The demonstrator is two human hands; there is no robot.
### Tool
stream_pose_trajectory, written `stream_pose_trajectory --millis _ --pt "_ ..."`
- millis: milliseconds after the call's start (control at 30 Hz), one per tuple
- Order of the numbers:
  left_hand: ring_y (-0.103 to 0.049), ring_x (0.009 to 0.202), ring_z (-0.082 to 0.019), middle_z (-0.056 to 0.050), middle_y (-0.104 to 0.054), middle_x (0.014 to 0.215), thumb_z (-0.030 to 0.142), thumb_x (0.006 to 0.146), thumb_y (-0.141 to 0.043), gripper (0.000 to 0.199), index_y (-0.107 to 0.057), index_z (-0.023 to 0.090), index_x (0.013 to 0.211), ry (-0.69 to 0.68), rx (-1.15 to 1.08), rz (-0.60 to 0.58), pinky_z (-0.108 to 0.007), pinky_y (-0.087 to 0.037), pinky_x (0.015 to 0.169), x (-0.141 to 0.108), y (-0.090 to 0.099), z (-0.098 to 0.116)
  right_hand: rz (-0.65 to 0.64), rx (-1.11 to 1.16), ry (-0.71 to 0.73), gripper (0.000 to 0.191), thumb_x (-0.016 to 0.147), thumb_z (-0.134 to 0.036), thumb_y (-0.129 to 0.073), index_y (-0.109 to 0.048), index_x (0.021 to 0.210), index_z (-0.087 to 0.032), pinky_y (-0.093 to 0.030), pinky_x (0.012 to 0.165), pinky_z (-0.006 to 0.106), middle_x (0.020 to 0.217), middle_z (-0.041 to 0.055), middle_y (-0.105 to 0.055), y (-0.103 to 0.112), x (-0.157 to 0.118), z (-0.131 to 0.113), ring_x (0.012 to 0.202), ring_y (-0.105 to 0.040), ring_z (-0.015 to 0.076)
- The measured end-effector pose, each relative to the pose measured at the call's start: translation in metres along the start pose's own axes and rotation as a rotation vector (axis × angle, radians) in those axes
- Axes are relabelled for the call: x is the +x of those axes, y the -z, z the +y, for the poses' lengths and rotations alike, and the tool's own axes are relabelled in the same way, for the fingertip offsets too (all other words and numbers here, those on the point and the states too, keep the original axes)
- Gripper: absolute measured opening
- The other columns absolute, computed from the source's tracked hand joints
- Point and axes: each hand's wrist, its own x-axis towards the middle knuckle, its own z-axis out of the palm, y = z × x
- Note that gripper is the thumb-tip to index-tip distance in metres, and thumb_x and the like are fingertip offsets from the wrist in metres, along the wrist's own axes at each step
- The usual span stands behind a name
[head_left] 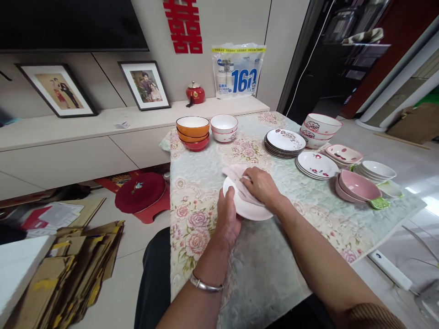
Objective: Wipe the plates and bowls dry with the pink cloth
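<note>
on the floor at far left, flattened boxes [51, 283] lean in a heap, then a dark red stool [140, 194] sits just beside the table [197, 217], whose left edge runs pretty straight up toward the cabinet [73, 157]. orange bowls [193, 127] are stacked on a red bowl [197, 144] in that far left corner, with white bowls [224, 130] right next to them. there's a decent open stretch of flowered cover between those and the left hand [229, 214], so that side has elbow room. the left hand has the white plate [254, 211] by its left rim, thumb on top, fingers hidden underneath. the plate is tilted, over the near middle of the table. the right hand [261, 185] is clutching a pale pink rag [235, 172] and pressing it on the plate's face, a bit of rag poking past the far rim. right side's tighter: dark-rimmed plates [285, 140], flower plates [317, 165], tall bowls [321, 127] by the far edge, then pink bowls [358, 186] and small bowls [379, 170]. a bare strip runs from the right forearm along the near edge.
</note>
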Motion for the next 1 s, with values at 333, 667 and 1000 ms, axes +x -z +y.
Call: stream_pose_trajectory --millis 333,667,1000 --pt "-0.07 0.099 -0.023 -0.011 -0.073 0.11 0.036 0.088 -0.059 0.033 -0.062 0.017 0.115 0.001 -0.049 -0.021 -0.034 -0.055 0.086 -0.001 -0.003 0.001 -0.014 0.178 0.225 0.018 0.094 -0.029 -0.054 -0.066 0.1 -0.018 -0.039 0.081 0.026 0.102 0.0067 -0.067 0.0 -0.006 -0.01 0.093 -0.06 0.0185" --pt "-0.07 0.096 -0.022 -0.011 -0.071 0.113 0.046 0.091 -0.055 0.04 -0.062 0.018 0.119 0.033 0.016 0.035 -0.032 -0.055 0.081 0.001 0.0 -0.001 -0.083 0.086 -0.008 0.015 0.087 -0.029 -0.059 -0.069 0.093 -0.019 -0.036 0.068 0.026 0.091 0.0051 -0.071 0.015 -0.002 0.03 0.083 -0.061 0.0194" --pt "-0.07 0.098 -0.023 -0.013 -0.072 0.11 0.038 0.093 -0.05 0.036 -0.064 0.013 0.116 0.044 -0.066 -0.011 -0.034 -0.054 0.087 -0.003 -0.007 0.006 -0.144 0.488 0.424 0.01 0.085 -0.028 -0.066 -0.069 0.086 -0.019 -0.039 0.075 0.025 0.088 0.0008 -0.067 0.002 -0.006 0.006 0.083 -0.058 0.0158"
